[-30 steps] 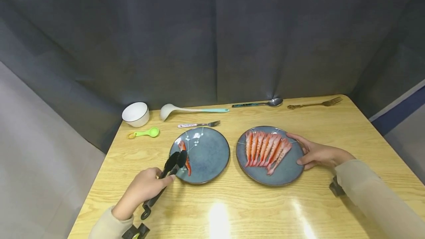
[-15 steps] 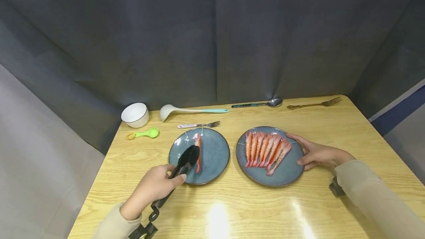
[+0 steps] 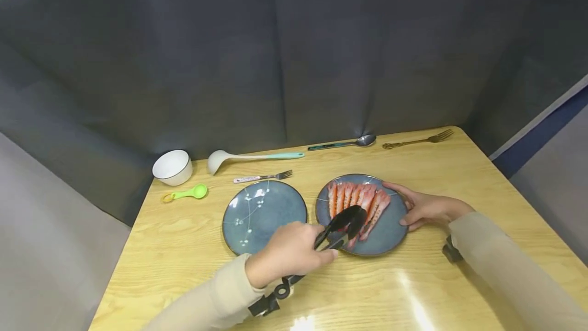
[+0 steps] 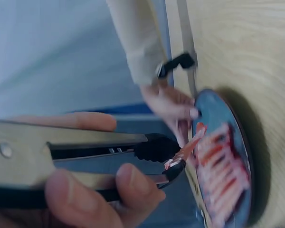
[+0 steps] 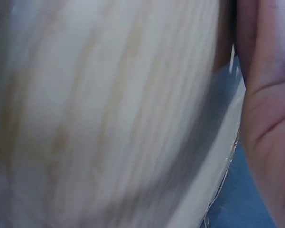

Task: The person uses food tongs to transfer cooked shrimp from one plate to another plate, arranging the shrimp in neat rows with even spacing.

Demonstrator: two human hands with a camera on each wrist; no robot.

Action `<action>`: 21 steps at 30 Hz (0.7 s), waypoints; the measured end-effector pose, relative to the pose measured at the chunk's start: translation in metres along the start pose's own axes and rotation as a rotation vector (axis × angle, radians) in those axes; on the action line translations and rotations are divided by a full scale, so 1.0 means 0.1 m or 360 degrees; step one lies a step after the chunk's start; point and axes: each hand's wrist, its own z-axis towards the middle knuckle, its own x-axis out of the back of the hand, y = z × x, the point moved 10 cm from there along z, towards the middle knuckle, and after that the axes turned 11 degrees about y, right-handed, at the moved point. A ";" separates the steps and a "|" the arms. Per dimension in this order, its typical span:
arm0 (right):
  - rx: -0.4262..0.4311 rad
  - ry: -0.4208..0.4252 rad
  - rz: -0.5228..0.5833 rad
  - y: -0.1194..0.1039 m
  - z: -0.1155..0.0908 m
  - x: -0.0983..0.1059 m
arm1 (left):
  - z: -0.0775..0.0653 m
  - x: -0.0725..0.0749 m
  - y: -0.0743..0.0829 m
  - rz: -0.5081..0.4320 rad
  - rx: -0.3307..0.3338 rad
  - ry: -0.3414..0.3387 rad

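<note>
My left hand (image 3: 294, 249) grips black-headed metal tongs (image 3: 347, 218), now over the right blue-grey plate (image 3: 390, 229). In the left wrist view, a red-and-white shrimp (image 4: 187, 148) is pinched between the tong tips. More peeled-looking shrimp (image 4: 221, 175) lie side by side on that plate, partly covered by the tongs in the head view. My right hand (image 3: 429, 209) holds the plate's right rim, thumb on top. The right wrist view shows the hand (image 5: 270, 104) at the edge, mostly tabletop beside it. The left blue-grey plate (image 3: 280, 208), with a white blossom pattern, bears no shrimp in view.
Along the back lie a white bowl (image 3: 172, 167), a ladle (image 3: 248, 157), a dark-handled spoon (image 3: 340, 144) and a bronze-coloured fork (image 3: 418, 141). Nearer are a green measuring spoon (image 3: 188, 193) and a small fork (image 3: 262, 176). A dark curtain (image 3: 220, 65) hangs behind the table.
My left hand has lifted the shrimp off the left plate with the tongs and carried it right, over the right plate. My right hand stays on its rim. The head view has shifted slightly.
</note>
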 end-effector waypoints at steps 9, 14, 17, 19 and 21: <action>-0.0037 -0.0015 0.0081 -0.04 -0.04 -0.02 | 0.28 -0.33 0.38 0.0251 -0.0141 -0.0079; -0.0046 -0.0003 0.0098 -0.05 -0.05 -0.03 | 0.35 -0.51 0.40 0.0327 -0.0075 -0.0190; -0.0044 0.0000 0.0103 -0.06 -0.06 -0.04 | 0.38 -0.58 0.39 0.0365 -0.0063 -0.0213; -0.0054 0.0010 0.0103 -0.05 -0.06 -0.04 | 0.40 -0.60 0.40 0.0386 -0.0069 -0.0216; -0.0061 0.0032 0.0092 -0.04 -0.06 -0.02 | 0.41 -0.61 0.41 0.0410 -0.0087 -0.0213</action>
